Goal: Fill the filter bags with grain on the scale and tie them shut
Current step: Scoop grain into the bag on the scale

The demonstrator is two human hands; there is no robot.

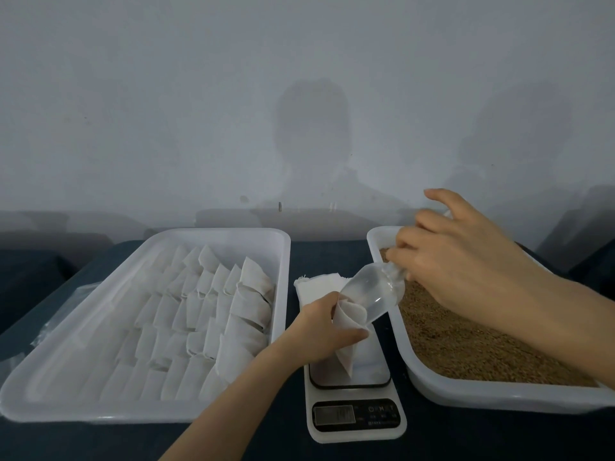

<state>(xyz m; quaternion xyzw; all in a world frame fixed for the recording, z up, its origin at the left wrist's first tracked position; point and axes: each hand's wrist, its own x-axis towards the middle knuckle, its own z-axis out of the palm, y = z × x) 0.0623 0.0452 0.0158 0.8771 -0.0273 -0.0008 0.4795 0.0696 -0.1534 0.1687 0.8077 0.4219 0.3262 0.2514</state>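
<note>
Centrally, scale (354, 435), button labels (381, 409) blurred

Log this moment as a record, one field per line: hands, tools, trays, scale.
left hand: holds an open filter bag over the scale
right hand: grips the clear scoop, its tip at the bag's mouth
right tray: loose brown grain
left tray: rows of white bags
behind scale: stack of empty bags
display: unreadable
</note>
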